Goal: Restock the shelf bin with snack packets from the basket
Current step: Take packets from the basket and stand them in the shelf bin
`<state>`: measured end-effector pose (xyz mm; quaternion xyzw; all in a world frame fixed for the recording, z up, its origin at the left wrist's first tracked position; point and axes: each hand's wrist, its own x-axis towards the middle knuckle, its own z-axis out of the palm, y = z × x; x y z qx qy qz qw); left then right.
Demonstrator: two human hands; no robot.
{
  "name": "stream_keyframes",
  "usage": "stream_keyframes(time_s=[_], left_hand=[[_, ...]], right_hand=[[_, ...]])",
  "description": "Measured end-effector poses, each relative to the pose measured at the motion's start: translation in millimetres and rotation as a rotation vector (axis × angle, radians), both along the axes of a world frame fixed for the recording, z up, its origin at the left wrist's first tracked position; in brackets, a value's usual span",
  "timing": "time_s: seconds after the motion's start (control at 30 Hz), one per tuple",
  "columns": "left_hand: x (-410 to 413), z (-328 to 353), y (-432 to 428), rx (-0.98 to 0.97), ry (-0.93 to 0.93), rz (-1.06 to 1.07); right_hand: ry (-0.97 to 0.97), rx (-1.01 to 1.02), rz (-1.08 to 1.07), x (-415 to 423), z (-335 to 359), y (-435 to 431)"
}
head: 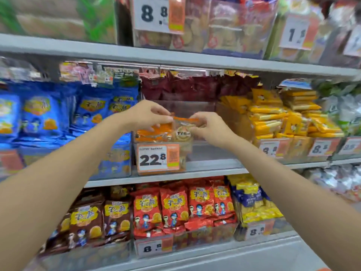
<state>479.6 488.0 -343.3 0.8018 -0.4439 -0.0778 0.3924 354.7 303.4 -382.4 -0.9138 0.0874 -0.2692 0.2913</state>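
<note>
fingers of my left hand and right hand pinching the snack packet, holding it above shelf bin front edge

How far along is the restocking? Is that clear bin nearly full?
Partly done: a few orange packets already lie at the left of the clear bin, above the 22.8 tag. In hand: the left hand and right hand pinch one more packet over it. Left: the bin's right side looks bare, so more should follow; the basket is out of view.
</note>
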Motion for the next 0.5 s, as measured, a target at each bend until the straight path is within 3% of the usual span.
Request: stream_keyframes(time_s=[0.1, 0.3, 0.5], left_hand=[[6, -1, -5, 0.061, -0.080, -0.059], [11, -9, -16, 0.194, -0.241, -0.085], [12, -11, -17, 0.236, -0.260, -0.066]], right_hand=[[0.241, -0.010, 0.079, 5, -6, 5], [0.250, 0.205, -0.057, 15, -3, 3], [0.314, 0.165, -0.302, 31, -1, 4]])
